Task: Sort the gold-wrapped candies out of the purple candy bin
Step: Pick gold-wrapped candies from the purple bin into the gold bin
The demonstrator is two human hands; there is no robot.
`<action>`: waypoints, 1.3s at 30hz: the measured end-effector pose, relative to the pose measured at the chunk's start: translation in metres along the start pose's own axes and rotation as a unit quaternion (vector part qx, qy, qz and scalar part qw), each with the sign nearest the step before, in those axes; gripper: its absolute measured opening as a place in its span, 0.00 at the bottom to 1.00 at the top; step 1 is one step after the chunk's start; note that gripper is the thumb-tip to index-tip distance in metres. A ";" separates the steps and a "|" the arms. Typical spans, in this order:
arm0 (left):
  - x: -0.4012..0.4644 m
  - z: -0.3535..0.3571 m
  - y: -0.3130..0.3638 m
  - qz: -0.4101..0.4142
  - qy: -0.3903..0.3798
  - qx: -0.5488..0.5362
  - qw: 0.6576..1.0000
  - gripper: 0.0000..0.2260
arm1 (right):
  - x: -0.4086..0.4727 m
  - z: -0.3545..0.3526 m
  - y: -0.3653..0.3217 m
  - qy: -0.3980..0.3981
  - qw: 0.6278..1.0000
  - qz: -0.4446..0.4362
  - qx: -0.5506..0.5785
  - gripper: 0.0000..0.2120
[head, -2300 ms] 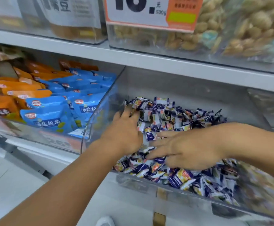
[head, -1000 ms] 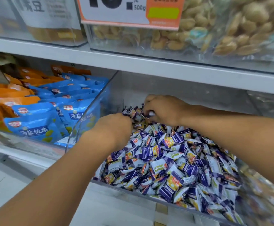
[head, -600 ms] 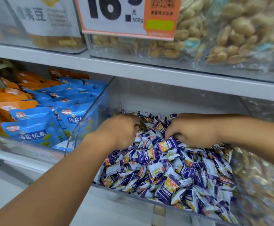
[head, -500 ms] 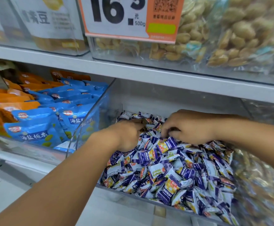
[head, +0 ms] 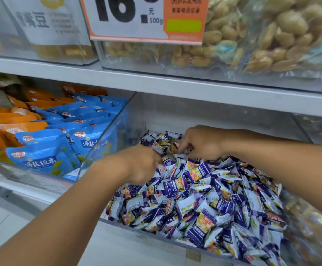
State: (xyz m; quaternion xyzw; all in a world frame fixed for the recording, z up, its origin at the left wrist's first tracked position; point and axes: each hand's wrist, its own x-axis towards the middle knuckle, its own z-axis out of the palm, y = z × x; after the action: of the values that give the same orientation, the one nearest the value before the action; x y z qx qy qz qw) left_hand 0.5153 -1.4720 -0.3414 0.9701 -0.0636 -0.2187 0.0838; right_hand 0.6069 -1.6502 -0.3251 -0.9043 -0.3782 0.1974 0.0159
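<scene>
Clear bin [head: 106, 135] on lower shelf, heaped with purple candies [head: 204, 198] | left hand [head: 141, 164] blurred at pile's left, fingers curled, hold cannot be told | right hand [head: 200, 143] at back, fingers curled onto wrappers | gold candies [head: 170, 145] at back of the pile, between both hands.

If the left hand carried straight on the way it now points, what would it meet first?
Probably the gold-wrapped candies at the back of the purple candy bin, just beyond the blurred left hand. Depth is unclear.
</scene>
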 end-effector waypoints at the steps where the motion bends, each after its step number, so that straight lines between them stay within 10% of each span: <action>1: -0.005 -0.002 0.000 0.000 -0.043 0.000 0.999 0.15 | -0.006 -0.001 -0.001 -0.025 1.000 -0.004 -0.011 0.15; 7: -0.032 -0.001 0.011 0.025 -0.160 0.027 0.986 0.21 | -0.033 0.004 0.008 -0.096 0.995 -0.008 -0.016 0.15; 21: -0.010 0.008 -0.002 -0.133 0.087 -0.138 0.978 0.17 | -0.013 0.008 -0.012 0.135 0.983 -0.026 0.118 0.11; 39: 0.011 0.010 0.010 -0.056 0.137 0.045 0.988 0.10 | 0.030 0.011 -0.002 0.048 0.993 0.061 0.087 0.18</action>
State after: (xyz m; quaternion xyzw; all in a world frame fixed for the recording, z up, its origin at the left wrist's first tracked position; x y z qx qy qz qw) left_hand 0.5196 -1.4844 -0.3532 0.9957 -0.0065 -0.0855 0.0354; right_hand 0.6205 -1.6296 -0.3447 -0.9292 -0.3024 0.1870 0.1006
